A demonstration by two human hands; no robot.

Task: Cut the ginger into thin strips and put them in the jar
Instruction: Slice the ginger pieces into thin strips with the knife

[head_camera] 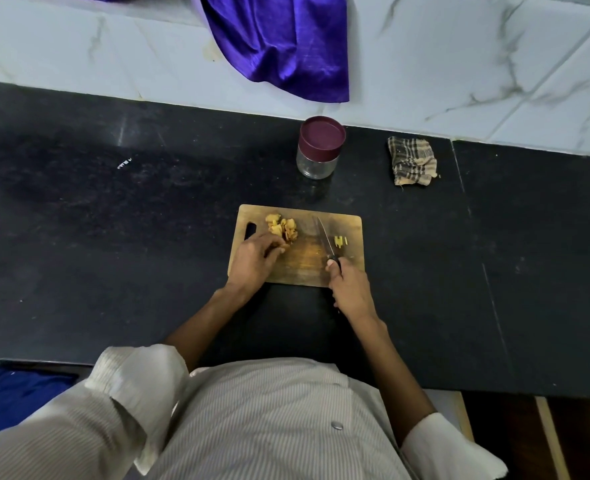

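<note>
A wooden cutting board (304,261) lies on the black counter. A pile of ginger pieces (282,227) sits at the board's far left. My left hand (253,259) rests on the board just below the pile, its fingertips curled on a ginger piece. My right hand (347,285) grips the black handle of a knife (325,239); the blade points away over the board's middle. A few thin ginger strips (340,241) lie right of the blade. The glass jar (318,147) with its maroon lid on stands beyond the board.
A folded checked cloth (413,161) lies right of the jar. A purple fabric (283,39) hangs over the marble wall behind. The black counter (113,220) stretches wide to both sides.
</note>
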